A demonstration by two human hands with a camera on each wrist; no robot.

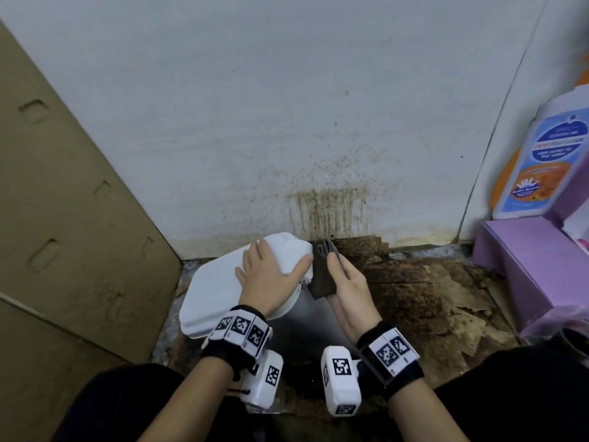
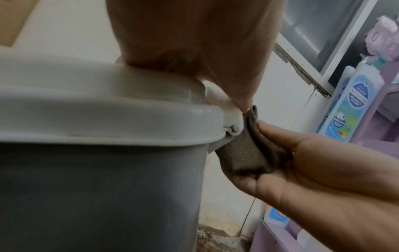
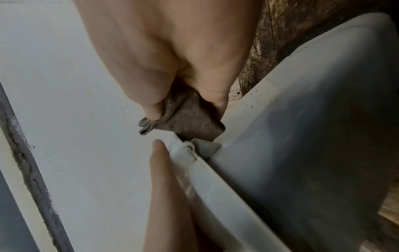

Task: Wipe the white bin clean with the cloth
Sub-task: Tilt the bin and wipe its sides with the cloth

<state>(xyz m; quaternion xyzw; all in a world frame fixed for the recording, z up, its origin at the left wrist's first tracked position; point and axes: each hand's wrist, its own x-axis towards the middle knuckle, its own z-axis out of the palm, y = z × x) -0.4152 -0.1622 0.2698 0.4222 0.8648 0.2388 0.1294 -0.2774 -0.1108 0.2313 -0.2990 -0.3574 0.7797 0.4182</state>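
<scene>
The bin, with a white lid [image 1: 210,291] over a grey body [image 2: 97,187], stands on the floor by the wall. My left hand [image 1: 271,272] lies flat on top of the lid, its thumb reaching the lid's right corner [image 2: 233,129]. My right hand [image 1: 345,283] pinches a folded brown cloth [image 1: 320,275] between thumb and fingers. It presses the cloth against the hinge at that corner. The right wrist view shows the cloth [image 3: 190,119] wedged at the hinge, with the left thumb [image 3: 166,179] along the lid edge [image 3: 215,187].
A tall cardboard sheet [image 1: 63,218] leans on the left. The white wall behind carries a brown drip stain [image 1: 331,208]. Purple boxes [image 1: 526,256] and a labelled bottle [image 1: 541,161] stand on the right. The floor [image 1: 430,298] is stained brown with peeling layers.
</scene>
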